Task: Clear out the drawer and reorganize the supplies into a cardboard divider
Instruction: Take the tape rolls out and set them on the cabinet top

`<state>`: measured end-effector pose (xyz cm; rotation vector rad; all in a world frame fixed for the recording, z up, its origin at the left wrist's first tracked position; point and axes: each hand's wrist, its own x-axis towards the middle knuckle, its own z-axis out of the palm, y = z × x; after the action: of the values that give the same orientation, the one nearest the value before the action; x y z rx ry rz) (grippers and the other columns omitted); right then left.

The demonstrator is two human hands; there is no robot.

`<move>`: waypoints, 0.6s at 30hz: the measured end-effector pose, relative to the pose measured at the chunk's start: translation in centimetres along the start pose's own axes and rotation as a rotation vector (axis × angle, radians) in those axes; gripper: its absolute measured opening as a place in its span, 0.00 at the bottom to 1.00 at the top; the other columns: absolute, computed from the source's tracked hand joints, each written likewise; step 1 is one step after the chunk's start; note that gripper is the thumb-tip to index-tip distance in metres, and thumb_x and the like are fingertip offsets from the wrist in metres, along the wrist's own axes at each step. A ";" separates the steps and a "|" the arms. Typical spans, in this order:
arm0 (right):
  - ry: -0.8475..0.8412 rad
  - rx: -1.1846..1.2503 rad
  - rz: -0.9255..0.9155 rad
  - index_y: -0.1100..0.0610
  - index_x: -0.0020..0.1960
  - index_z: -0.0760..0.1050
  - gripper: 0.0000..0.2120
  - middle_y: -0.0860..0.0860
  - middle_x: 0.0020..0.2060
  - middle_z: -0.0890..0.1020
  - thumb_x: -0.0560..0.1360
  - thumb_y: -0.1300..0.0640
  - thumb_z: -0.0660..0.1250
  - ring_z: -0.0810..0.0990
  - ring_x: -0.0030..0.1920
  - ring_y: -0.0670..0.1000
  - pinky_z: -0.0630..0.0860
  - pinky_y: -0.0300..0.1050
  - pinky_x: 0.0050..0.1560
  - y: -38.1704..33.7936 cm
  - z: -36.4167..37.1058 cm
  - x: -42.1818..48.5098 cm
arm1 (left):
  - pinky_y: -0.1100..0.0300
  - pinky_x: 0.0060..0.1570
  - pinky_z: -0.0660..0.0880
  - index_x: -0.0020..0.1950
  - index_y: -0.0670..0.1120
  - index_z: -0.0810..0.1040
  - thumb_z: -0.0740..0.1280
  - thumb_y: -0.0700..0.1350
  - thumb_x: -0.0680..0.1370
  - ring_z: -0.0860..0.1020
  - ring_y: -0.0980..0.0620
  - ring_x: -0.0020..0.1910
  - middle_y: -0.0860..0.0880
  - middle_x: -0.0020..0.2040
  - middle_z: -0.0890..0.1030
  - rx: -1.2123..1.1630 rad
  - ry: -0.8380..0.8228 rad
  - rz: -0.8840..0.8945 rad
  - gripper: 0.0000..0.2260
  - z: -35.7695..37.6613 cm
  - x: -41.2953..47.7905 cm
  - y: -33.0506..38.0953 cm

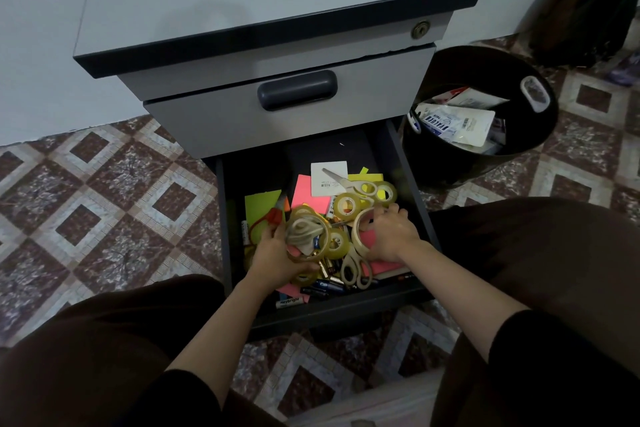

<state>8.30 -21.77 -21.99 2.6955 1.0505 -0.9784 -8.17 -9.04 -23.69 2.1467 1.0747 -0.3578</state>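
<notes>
Dark drawer wall (410, 184) beside right hand (391, 236) gripping tape (356, 238).

Much of the open drawer (346, 314) lies out of sight, its far end lost in shadow beneath the closed drawer front (242, 121) above. The left hand's (277, 253) fingertips vanish under the heap of tape rolls (308, 232) it grips, and those of the right hand (389, 236) are screened by the masking-tape ring (358, 239) it holds. An orange-handled tool (273, 217) is half covered by the left hand; its kind cannot be told. Batteries (325, 286) and a marker (289, 302) show only in part among the clutter. Print on the white card (327, 178) and on the packets (460, 125) in the bin (485, 163) is too small to read. A dark bundle (581, 10), far right, is cut off by the picture's edge.
</notes>
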 end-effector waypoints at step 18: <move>-0.072 0.084 0.010 0.57 0.77 0.45 0.52 0.61 0.69 0.58 0.67 0.43 0.74 0.62 0.68 0.63 0.67 0.51 0.65 0.6 0.0 0.5 | 0.54 0.64 0.62 0.70 0.41 0.63 0.75 0.62 0.62 0.63 0.44 0.65 0.43 0.65 0.67 0.095 0.315 0.054 0.45 0.3 1.4 0.7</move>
<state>8.96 -21.91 -22.36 2.7049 1.0039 -1.1337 -6.70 -8.73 -24.27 2.3665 1.1877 -0.0450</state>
